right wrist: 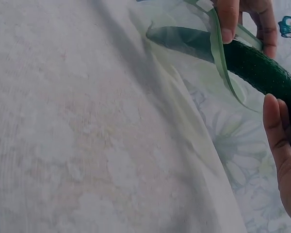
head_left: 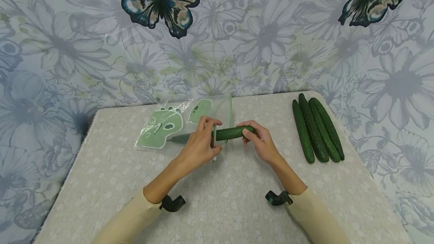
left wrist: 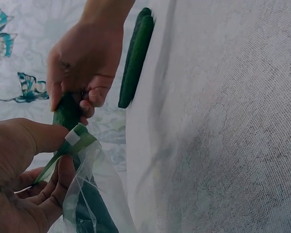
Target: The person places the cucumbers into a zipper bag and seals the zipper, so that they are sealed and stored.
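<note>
A clear zip bag (head_left: 217,104) with green cartoon prints lies at the table's centre-left, its green-edged mouth facing right. My left hand (head_left: 201,144) pinches the rim of that mouth between thumb and fingers. One cucumber (head_left: 230,133) lies partly inside the bag; its far end shows through the plastic in the right wrist view. Around the cucumber's outer end, my right hand (head_left: 261,142) curls its thumb and fingers. In the left wrist view the white slider (left wrist: 72,139) on the green zip strip sits beside the left thumb.
Several more cucumbers (head_left: 317,129) lie side by side at the right of the table (head_left: 237,199), which has a pale patterned cloth. Behind it hangs a flowered backdrop (head_left: 264,37) with butterflies. A black wrist camera (head_left: 173,203) sits at the left cuff.
</note>
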The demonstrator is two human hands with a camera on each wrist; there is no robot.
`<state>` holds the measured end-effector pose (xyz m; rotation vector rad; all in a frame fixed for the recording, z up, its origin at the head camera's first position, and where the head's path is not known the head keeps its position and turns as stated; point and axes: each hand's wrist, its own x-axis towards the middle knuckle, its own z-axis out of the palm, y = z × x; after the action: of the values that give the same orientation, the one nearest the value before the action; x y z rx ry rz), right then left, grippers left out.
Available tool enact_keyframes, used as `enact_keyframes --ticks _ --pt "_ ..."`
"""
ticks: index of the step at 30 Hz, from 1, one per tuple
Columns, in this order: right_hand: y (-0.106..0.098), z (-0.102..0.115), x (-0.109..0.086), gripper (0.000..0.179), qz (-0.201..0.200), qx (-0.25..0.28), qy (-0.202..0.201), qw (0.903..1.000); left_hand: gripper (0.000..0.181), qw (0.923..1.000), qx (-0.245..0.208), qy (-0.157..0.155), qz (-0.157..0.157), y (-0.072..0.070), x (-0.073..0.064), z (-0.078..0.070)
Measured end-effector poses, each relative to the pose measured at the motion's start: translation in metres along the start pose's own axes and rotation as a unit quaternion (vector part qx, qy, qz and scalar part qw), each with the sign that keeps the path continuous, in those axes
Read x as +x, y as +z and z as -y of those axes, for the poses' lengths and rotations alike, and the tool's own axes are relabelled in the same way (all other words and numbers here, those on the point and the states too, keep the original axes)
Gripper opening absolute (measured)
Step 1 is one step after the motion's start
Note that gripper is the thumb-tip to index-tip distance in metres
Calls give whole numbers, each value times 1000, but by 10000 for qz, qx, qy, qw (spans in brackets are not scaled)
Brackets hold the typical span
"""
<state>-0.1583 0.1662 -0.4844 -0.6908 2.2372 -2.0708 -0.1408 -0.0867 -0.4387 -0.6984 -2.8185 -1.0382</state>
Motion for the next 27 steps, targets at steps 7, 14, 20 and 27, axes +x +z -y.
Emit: enact_keyframes --ticks 7,14,20,27 --pt "16 -4 12 30 194 -110 207 9995 73 10000 -36 85 8 0 0 2" --pt "32 -7 19 32 532 -193 454 9974 69 9995 50 312 -23 1 3 -2" --pt "43 -13 23 38 691 -58 621 9957 68 9996 17 278 9 0 2 -3" --pt "54 -29 27 44 667 354 852 9935 68 9998 81 161 -40 -1 -2 1"
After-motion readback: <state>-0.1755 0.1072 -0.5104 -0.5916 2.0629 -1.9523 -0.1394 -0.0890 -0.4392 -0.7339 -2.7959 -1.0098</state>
